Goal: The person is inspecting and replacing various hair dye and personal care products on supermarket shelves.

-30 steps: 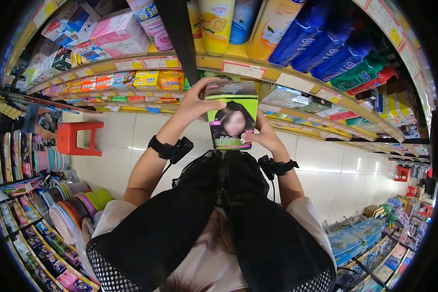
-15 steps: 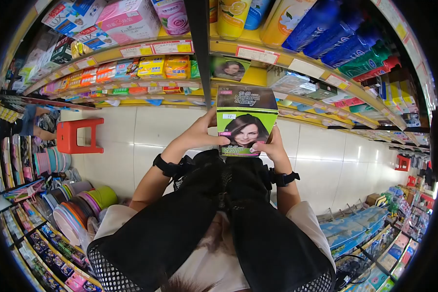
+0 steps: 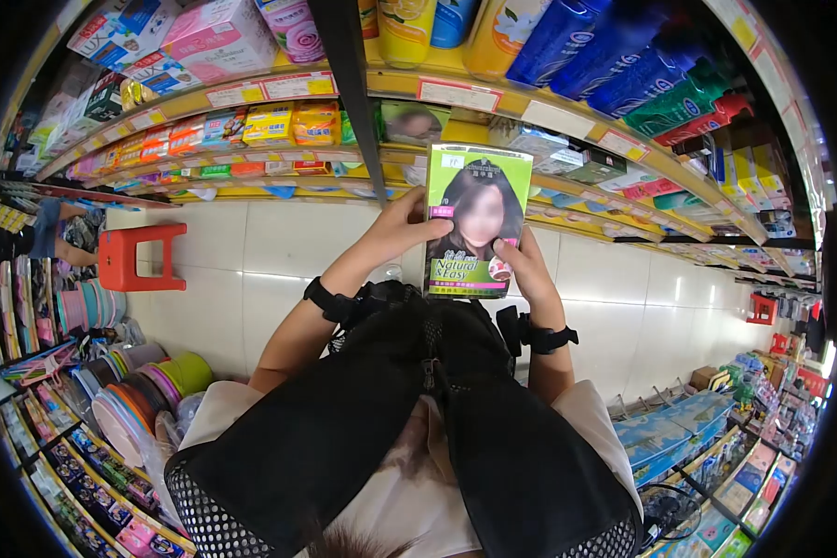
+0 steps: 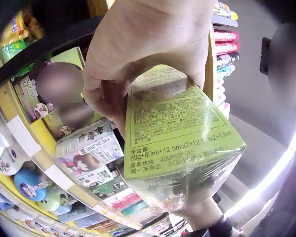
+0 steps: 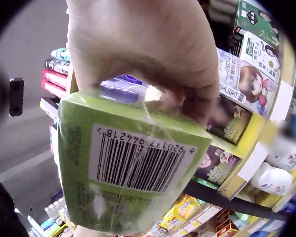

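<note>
A green hair dye box (image 3: 479, 251) in shiny clear wrap, its front printed with a long-haired head, is held up in front of the chest between both hands. My left hand (image 3: 402, 231) grips its left side, thumb lying across the front. On the right side my right hand (image 3: 527, 265) holds it, with that thumb on the front too. The left wrist view shows a side panel of small print on the hair dye box (image 4: 177, 128). A barcode on the hair dye box (image 5: 138, 158) faces the right wrist camera.
Shelves of packaged goods rise ahead, with a similar green box (image 3: 414, 123) on the shelf behind. Blue bottles (image 3: 614, 70) stand on the upper shelf. A dark upright post (image 3: 355, 102) divides the shelving. A red stool (image 3: 139, 259) stands on the tiled floor at left.
The hair dye box has come away from the shelf toward the chest and tipped so its front faces up. My left hand has moved from its top corner to its left side.
</note>
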`<state>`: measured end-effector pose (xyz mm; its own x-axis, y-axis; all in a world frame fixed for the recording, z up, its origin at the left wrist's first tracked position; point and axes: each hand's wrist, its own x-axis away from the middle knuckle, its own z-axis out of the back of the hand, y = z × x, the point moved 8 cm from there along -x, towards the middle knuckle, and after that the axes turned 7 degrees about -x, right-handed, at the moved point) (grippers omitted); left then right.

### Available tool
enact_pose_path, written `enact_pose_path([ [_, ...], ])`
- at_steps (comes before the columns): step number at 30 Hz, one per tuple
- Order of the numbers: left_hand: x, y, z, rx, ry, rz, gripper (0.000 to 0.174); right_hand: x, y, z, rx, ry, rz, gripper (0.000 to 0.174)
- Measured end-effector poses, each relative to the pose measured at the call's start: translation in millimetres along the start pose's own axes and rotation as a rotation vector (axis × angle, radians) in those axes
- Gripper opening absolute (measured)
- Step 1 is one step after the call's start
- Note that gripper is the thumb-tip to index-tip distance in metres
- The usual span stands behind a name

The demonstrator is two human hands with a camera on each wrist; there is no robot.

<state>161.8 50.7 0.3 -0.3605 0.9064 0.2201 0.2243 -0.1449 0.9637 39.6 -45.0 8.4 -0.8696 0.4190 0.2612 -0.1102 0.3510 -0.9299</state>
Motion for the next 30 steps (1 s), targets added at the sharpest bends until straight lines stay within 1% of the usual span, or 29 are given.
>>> enact_pose_path([
  [1, -0.9, -2.4, -2.1, 0.009, 0.011, 0.006, 0.052, 0.7, -2.0, 1.4, -0.006, 0.021, -0.023, 0.063],
  [5, -3.1, -0.3, -10.4, 0.042, 0.045, 0.003, 0.051, 1.8, 0.8, 11.0, -0.021, 0.064, -0.064, 0.056],
  [9, -2.9, -2.7, -15.4, 0.053, 0.078, 0.021, 0.051, 4.8, -1.5, 14.1, -0.007, 0.043, -0.097, 0.055],
  [11, -2.0, -2.0, -17.7, 0.04, 0.083, -0.004, 0.051, 6.6, -10.3, 11.3, 0.004, 0.019, -0.022, 0.054],
  [15, 3.7, -2.3, -18.8, 0.046, 0.122, -0.01, 0.051, 5.9, -8.6, 11.2, 0.031, -0.026, -0.02, 0.051],
  [18, 10.6, -0.2, -14.4, 0.11, 0.185, -0.038, 0.05, 2.3, -13.2, 8.2, 0.11, -0.03, 0.023, 0.046],
  [21, 17.3, 3.5, -7.6, 0.07, 0.229, -0.081, 0.049, -2.7, -10.0, 8.5, 0.192, -0.037, -0.017, 0.043],
  [23, 22.3, 4.9, -5.6, 0.043, 0.232, -0.071, 0.048, -5.4, -12.6, 5.9, 0.316, -0.061, 0.053, 0.044],
  [24, 24.7, 5.2, -4.3, 0.044, 0.245, -0.074, 0.048, -7.9, -7.4, 7.0, 0.318, -0.074, 0.053, 0.044],
  [26, 28.0, 7.3, -1.8, 0.039, 0.286, -0.097, 0.047, -14.0, 1.8, 12.6, 0.167, -0.082, 0.067, 0.044],
  [27, 29.6, 7.9, -1.1, 0.038, 0.297, -0.1, 0.047, -14.7, 1.3, 11.0, 0.168, -0.093, 0.067, 0.044],
  [29, 33.3, 10.2, 0.1, 0.026, 0.335, -0.123, 0.046, -14.1, 3.2, 7.7, 0.008, -0.133, 0.011, 0.044],
  [30, 34.9, 10.7, 0.1, 0.026, 0.343, -0.123, 0.046, -14.1, 2.2, 8.1, 0.007, -0.141, 0.009, 0.044],
])
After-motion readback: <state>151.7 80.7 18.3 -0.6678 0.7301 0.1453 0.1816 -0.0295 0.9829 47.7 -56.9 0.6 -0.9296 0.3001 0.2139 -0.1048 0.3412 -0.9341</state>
